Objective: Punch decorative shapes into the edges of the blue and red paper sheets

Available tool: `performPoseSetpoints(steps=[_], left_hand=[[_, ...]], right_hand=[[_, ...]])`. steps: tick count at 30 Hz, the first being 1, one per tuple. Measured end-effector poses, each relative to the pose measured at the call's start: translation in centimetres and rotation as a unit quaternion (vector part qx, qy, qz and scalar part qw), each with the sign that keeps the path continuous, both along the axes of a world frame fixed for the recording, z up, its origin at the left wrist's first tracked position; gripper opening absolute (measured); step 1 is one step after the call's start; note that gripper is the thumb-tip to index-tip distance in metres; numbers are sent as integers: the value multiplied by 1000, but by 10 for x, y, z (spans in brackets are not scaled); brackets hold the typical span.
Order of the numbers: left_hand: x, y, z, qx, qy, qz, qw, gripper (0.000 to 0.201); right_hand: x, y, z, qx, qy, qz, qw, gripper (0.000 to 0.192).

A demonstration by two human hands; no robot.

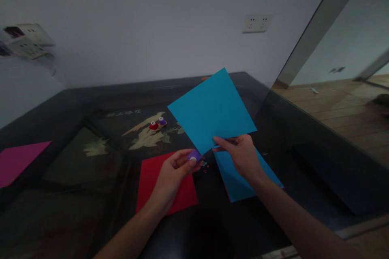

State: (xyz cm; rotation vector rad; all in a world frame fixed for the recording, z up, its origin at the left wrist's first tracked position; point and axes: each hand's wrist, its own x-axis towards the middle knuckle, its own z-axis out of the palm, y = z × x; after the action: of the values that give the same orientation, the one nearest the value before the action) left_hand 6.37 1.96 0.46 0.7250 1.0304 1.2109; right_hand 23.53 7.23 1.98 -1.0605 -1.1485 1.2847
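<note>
My left hand (178, 166) is closed around a small purple paper punch (194, 155), thumb on its pale button. The lower corner of a blue sheet of paper (212, 107) meets the punch; whether it sits inside the slot I cannot tell. Between thumb and fingers, my right hand (240, 151) pinches that sheet by its lower edge and holds it up off the table. Tiny cut paper bits (205, 166) lie on the table just beside the punch. Beneath my right hand rests a stack of blue paper (235, 182), and a red sheet (182, 194) lies under my left hand.
Further back on the dark glossy table (231, 226) stand a red punch (153, 126) and another purple punch (162, 121). A pink sheet (21, 162) lies at the far left. Along the right side is a dark flat object (331, 178). The wall (152, 28) rises behind the table.
</note>
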Motion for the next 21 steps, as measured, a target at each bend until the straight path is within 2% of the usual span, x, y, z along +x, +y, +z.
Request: performPoseSetpoints(steps=[8, 21], left_hand=[[1, -1, 2, -2, 5, -1, 1000, 38], [3, -2, 2, -25, 31, -2, 999, 40]], right_hand=[[0, -1, 1, -5, -2, 10, 1000, 25], [-8, -9, 4, -30, -42, 33, 998, 17]])
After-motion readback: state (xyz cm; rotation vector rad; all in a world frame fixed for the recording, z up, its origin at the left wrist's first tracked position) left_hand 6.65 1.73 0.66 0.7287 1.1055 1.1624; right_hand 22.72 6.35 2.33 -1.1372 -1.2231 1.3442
